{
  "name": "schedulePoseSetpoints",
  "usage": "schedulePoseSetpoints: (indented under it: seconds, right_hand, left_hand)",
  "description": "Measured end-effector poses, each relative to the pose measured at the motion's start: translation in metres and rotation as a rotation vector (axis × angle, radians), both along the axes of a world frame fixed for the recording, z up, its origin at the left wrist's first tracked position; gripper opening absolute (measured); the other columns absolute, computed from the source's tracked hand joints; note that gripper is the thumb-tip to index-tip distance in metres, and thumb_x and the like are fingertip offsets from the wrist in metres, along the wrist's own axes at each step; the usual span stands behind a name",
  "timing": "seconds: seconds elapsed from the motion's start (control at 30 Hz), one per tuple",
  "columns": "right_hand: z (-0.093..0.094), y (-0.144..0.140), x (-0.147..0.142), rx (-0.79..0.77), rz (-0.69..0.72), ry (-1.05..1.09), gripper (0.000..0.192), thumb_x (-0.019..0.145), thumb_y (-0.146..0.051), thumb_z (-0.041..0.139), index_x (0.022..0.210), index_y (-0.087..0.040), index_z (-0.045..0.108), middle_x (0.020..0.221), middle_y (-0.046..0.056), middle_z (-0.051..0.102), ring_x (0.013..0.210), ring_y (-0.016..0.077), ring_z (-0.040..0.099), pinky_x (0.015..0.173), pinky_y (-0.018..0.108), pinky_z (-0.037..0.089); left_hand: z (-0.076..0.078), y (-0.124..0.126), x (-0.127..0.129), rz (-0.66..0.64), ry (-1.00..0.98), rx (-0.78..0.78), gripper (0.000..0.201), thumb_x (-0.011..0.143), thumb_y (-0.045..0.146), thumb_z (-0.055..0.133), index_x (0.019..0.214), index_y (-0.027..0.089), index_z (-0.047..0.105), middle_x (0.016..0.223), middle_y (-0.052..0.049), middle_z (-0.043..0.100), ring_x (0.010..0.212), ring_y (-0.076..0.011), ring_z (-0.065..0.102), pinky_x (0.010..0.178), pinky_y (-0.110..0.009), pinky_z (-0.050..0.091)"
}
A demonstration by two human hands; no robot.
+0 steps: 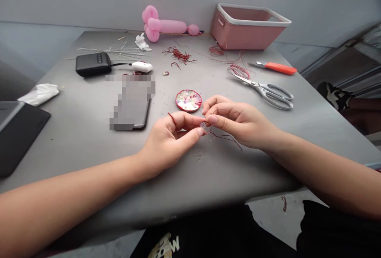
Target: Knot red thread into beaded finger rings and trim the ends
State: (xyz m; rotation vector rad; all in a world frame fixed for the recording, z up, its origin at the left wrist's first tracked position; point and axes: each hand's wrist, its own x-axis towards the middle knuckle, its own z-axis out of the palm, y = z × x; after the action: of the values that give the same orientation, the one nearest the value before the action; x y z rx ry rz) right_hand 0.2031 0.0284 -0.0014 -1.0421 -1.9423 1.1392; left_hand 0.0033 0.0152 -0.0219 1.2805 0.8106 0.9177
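Head cam: L hand & R hand fingers pinch closed on bead w/ red thread, low over table, bead dish near for reach.

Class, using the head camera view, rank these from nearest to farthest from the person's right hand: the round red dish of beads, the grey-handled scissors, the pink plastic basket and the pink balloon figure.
From the right hand:
1. Round red dish of beads, just beyond the fingertips, to the left.
2. Grey-handled scissors, farther back, to the right.
3. Pink plastic basket, at the table's far edge, right.
4. Pink balloon figure, at the far edge, left.
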Motion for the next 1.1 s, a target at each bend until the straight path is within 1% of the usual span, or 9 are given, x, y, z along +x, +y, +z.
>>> schedulePoseSetpoints:
  seconds: [0.2, 0.27, 0.37, 0.47, 0.53, 0.67, 0.8, 0.97, 1.1]
  right_hand:
    - [-0.005, -0.003, -0.005, -0.304, 0.015, 0.211, 0.031, 0.093, -0.037, 0.056, 0.069, -0.017, 0.061, 0.092, 0.004, 0.053, 0.085, 0.0155, 0.05, 0.078, 0.033, 0.043]
    - [-0.005, -0.005, -0.007, -0.334, 0.02, 0.234, 0.03, 0.094, -0.035, 0.053, 0.07, -0.017, 0.06, 0.091, 0.004, 0.052, 0.083, 0.015, 0.05, 0.077, 0.033, 0.042]
    - [-0.004, -0.006, -0.008, -0.186, -0.032, 0.151, 0.031, 0.093, -0.037, 0.056, 0.07, -0.018, 0.061, 0.089, 0.004, 0.052, 0.09, 0.0165, 0.05, 0.082, 0.033, 0.041]
    - [-0.004, -0.006, -0.007, 0.006, -0.108, 0.077, 0.029, 0.091, -0.039, 0.059, 0.07, -0.019, 0.064, 0.086, 0.005, 0.054, 0.096, 0.0188, 0.051, 0.089, 0.035, 0.04]
    - [-0.004, -0.006, -0.006, 0.064, -0.141, 0.06, 0.029, 0.092, -0.037, 0.057, 0.071, -0.019, 0.064, 0.086, 0.005, 0.055, 0.097, 0.0191, 0.052, 0.091, 0.036, 0.04]
    - [-0.005, -0.006, -0.007, 0.103, -0.169, 0.019, 0.028, 0.092, -0.033, 0.055, 0.069, -0.019, 0.062, 0.086, 0.005, 0.055, 0.095, 0.0198, 0.053, 0.095, 0.04, 0.038]
    - [-0.006, -0.006, -0.007, 0.132, -0.166, 0.006, 0.026, 0.092, -0.031, 0.054, 0.07, -0.02, 0.06, 0.087, 0.005, 0.056, 0.097, 0.0203, 0.054, 0.097, 0.042, 0.038]
    - [-0.003, -0.01, -0.007, 0.171, -0.133, -0.07, 0.025, 0.092, -0.032, 0.054, 0.072, -0.02, 0.061, 0.089, 0.006, 0.056, 0.098, 0.0212, 0.052, 0.095, 0.043, 0.039]
    - [0.001, -0.012, -0.007, 0.062, -0.069, -0.05, 0.025, 0.09, -0.031, 0.056, 0.068, -0.02, 0.064, 0.091, 0.006, 0.056, 0.099, 0.021, 0.052, 0.094, 0.042, 0.04]
  left_hand:
    - [-0.003, -0.001, 0.001, -0.015, -0.012, 0.127, 0.01, 0.085, 0.023, 0.069, 0.092, 0.017, 0.067, 0.094, -0.006, 0.075, 0.094, -0.018, 0.071, 0.088, -0.029, 0.057]
    - [-0.004, -0.002, 0.001, -0.029, -0.01, 0.14, 0.008, 0.086, 0.022, 0.068, 0.091, 0.017, 0.066, 0.091, -0.005, 0.074, 0.093, -0.017, 0.071, 0.088, -0.028, 0.057]
    - [-0.003, -0.003, 0.001, -0.037, -0.005, 0.133, 0.01, 0.086, 0.021, 0.066, 0.095, 0.017, 0.064, 0.093, -0.005, 0.07, 0.093, -0.0151, 0.068, 0.088, -0.027, 0.056]
    - [-0.002, -0.003, -0.001, -0.016, -0.024, 0.113, 0.023, 0.083, 0.016, 0.064, 0.106, 0.017, 0.061, 0.103, -0.005, 0.064, 0.1, -0.0159, 0.063, 0.092, -0.03, 0.054]
    - [-0.001, -0.002, -0.002, 0.004, -0.029, 0.099, 0.028, 0.081, 0.013, 0.062, 0.109, 0.016, 0.059, 0.104, -0.005, 0.063, 0.101, -0.0166, 0.062, 0.093, -0.032, 0.053]
    - [0.001, -0.001, -0.003, 0.012, -0.009, 0.082, 0.021, 0.084, 0.011, 0.057, 0.103, 0.016, 0.059, 0.093, -0.002, 0.063, 0.094, -0.0137, 0.061, 0.09, -0.029, 0.051]
    - [-0.002, -0.001, -0.002, -0.027, -0.052, 0.069, 0.017, 0.085, 0.016, 0.066, 0.101, 0.018, 0.059, 0.091, 0.001, 0.062, 0.09, -0.0102, 0.06, 0.084, -0.023, 0.053]
    - [-0.005, 0.001, -0.001, -0.042, -0.072, 0.042, 0.022, 0.077, 0.021, 0.078, 0.092, 0.018, 0.062, 0.088, 0.003, 0.063, 0.084, -0.0089, 0.063, 0.08, -0.022, 0.056]
    - [-0.004, 0.001, 0.0, -0.028, -0.024, -0.001, 0.018, 0.075, 0.024, 0.079, 0.082, 0.016, 0.065, 0.082, 0.002, 0.068, 0.078, -0.0088, 0.067, 0.076, -0.02, 0.057]
